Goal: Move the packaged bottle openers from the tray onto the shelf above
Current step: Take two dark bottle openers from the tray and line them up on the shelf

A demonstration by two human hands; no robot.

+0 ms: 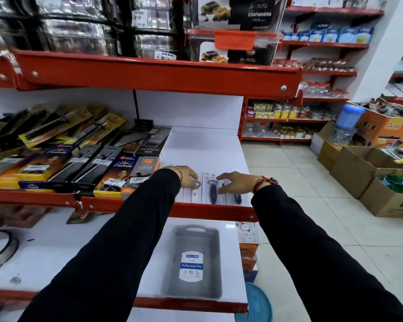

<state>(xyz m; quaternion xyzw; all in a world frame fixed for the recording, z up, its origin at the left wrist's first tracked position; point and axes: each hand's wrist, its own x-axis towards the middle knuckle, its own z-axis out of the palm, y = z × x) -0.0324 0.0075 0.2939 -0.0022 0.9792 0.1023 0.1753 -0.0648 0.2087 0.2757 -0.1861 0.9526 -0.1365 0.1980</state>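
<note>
Three packaged bottle openers (213, 188) were seen lying side by side near the front edge of the shelf (207, 149), just right of the boxed lighters (126, 175). One pack with a pale-handled opener lay at the left; two with dark handles lay to its right. The grey tray (197, 261) on the lower shelf directly beneath was observed to hold nothing but its own label, so the transfer was judged essentially complete. Only straightening of the row appeared to remain, though packs elsewhere could not be ruled out.

The left hand (187, 176) was laid on the upper part of the left pack, fingers curled down onto it; whether it was pinched or merely pressed could not be told. The right hand (236, 182) was held over the right-hand packs with its grip released, fingers spread and nothing grasped; contact with the packs could not be confirmed.

Cardboard cartons (368, 168) on the floor at right were noted to hold mixed stock, not identified further.
</note>
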